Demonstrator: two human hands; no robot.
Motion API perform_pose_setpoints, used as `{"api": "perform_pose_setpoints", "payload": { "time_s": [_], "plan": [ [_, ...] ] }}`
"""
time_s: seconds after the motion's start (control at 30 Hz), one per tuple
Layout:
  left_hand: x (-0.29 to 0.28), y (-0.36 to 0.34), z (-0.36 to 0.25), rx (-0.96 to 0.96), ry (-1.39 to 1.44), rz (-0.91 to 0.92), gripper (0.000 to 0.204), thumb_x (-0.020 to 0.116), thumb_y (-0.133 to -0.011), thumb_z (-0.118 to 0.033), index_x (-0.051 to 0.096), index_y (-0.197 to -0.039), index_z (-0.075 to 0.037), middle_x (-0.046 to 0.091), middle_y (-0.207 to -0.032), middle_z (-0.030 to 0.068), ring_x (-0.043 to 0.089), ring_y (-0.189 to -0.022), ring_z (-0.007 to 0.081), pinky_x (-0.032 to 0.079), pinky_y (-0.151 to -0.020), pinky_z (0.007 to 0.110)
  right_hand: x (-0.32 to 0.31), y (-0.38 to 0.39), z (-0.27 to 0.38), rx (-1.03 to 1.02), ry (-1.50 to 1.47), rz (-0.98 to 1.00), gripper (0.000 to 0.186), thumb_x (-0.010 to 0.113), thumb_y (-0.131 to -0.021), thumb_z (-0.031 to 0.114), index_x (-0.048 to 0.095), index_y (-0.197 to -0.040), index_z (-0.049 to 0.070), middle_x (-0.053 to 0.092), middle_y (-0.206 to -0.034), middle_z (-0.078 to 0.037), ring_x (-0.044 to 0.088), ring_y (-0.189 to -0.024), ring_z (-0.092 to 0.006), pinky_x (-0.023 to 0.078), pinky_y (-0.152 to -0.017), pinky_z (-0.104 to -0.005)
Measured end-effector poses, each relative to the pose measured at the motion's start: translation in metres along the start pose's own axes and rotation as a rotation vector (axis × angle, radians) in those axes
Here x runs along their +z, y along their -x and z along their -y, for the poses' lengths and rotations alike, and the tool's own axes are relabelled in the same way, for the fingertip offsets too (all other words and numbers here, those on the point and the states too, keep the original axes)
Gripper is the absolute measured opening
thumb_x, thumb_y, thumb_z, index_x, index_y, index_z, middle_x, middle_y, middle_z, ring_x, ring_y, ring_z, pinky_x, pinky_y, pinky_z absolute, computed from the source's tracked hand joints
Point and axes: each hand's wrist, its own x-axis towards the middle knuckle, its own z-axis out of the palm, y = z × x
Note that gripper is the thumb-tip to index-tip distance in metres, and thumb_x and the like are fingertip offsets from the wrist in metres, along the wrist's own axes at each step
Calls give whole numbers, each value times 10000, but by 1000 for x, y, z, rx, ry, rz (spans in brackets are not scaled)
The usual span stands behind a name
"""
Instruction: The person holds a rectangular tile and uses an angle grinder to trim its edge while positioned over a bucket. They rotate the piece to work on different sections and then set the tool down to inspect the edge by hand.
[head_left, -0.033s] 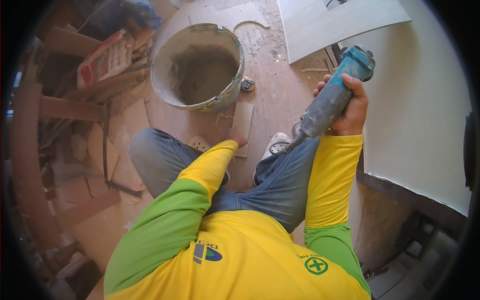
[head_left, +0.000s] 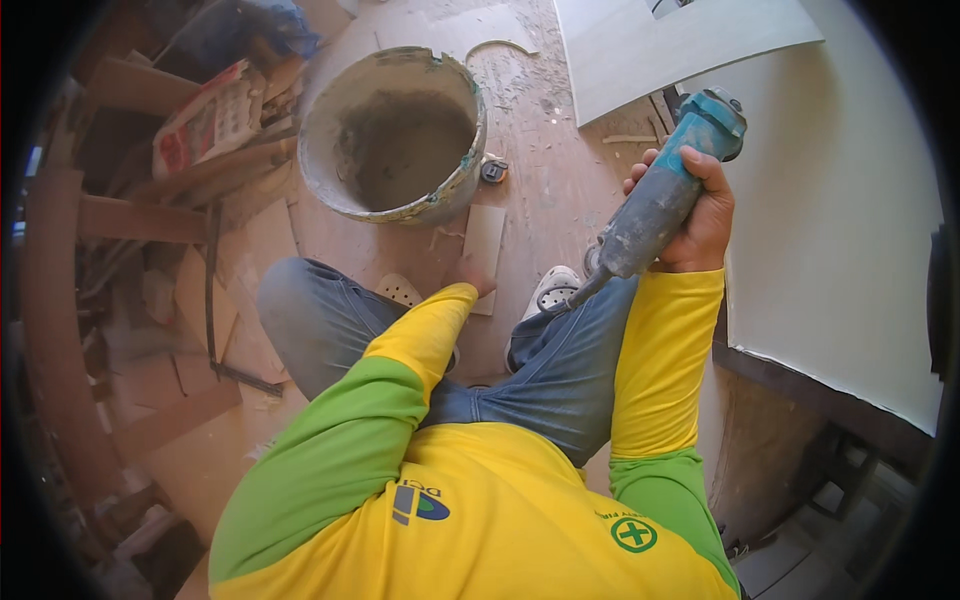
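Observation:
My right hand (head_left: pixel 700 225) is wrapped round the grey body of a dusty teal angle grinder (head_left: pixel 655 205), held up over my right knee. Its teal head points up and away, and the cord hangs from its lower end. Low between my knees is my left hand (head_left: pixel 470 274), mostly behind its yellow cuff and blurred, so its fingers do not show. It overlaps the near part of a narrow, pale tile strip (head_left: pixel 485 238); whether it grips the strip I cannot tell.
A mortar-crusted bucket (head_left: pixel 455 195) stands ahead, with a small tape measure (head_left: pixel 494 170) beside it. Pale cut boards (head_left: pixel 690 45) lie at the far right, near a large pale panel (head_left: pixel 830 230). Timber pieces (head_left: pixel 140 217) and a torn bag (head_left: pixel 210 118) crowd the left.
My left forearm and cuff have shifted very slightly to the right. The angle grinder stays in my right hand, almost unmoved.

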Motion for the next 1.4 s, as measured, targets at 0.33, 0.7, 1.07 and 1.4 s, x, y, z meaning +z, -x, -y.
{"api": "perform_pose_setpoints", "payload": {
  "time_s": [0.33, 0.7, 1.07, 1.4],
  "plan": [
    [60, 0, -27, -303, -108, -290, 1025, 833, -688, -470, 310, -1489, -102, 509, -1290, 154, 620, -1118, 359, 542, -879, 464, 5, -3, -2, 3, -22, -39, 410, 777, -750, 269, 619, -1004, -10, 674, -839, -142, 711, -738, -266, 632, -719, -416],
    [51, -12, -21, -192, 67, -172, 1119, 810, -682, -449, 206, -1566, -121, 401, -1476, 272, 506, -1294, 456, 462, -1052, 501, 3, -15, -5, -19, -26, -21, 414, 765, -757, 252, 556, -1031, 23, 655, -901, -140, 704, -783, -277, 622, -742, -442],
    [-105, 120, -40, 414, 169, -32, 1165, 872, -632, -513, 322, -1503, 30, 522, -1358, 347, 537, -1265, 437, 408, -1100, 432, 13, -20, -15, 69, -98, 62, 451, 754, -756, 239, 511, -1075, 33, 630, -898, -137, 687, -792, -280, 609, -755, -440],
    [-276, 140, 6, 705, 1061, 361, 770, 667, -827, -297, 394, -1502, -47, 595, -1264, 194, 607, -1156, 290, 483, -1025, 423, 0, -25, -8, 20, -98, -19, 409, 732, -767, 237, 516, -1056, 45, 635, -904, -133, 684, -785, -288, 597, -734, -447]
  ]
}}
